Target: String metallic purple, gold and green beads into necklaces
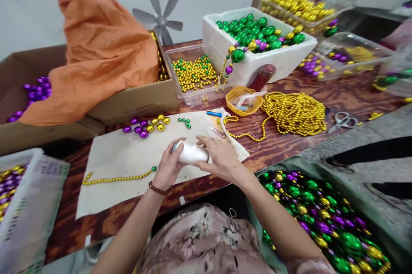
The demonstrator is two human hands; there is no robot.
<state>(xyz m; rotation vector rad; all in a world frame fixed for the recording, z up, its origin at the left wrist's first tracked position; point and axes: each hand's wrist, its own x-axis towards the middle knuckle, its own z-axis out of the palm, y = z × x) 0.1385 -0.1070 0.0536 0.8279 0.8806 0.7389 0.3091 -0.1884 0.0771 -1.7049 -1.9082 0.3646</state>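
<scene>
A spool of white thread [193, 153] lies level between my hands, above the pale cloth [112, 160]. My left hand [170, 162] is wrapped round its left end, thumb on top. At the other end, my right hand [220, 158] grips it between thumb and fingers. Left of my hands, a short string of gold beads [120, 178] lies on the cloth with one green bead [154, 168] at its end. Behind them are loose purple beads [138, 129], gold beads [160, 123] and small green beads [186, 123]. A blue lighter [214, 114] and small thread snips [216, 131] lie beyond my right hand.
Behind the cloth stand a cardboard box [141, 104] under orange fabric, a clear bin [189, 97] and a white foam box [277, 61]. To the right are a yellow basket [236, 108], a gold bead pile [294, 113] and scissors [343, 122]. A bead-filled sack [309, 164] stands below.
</scene>
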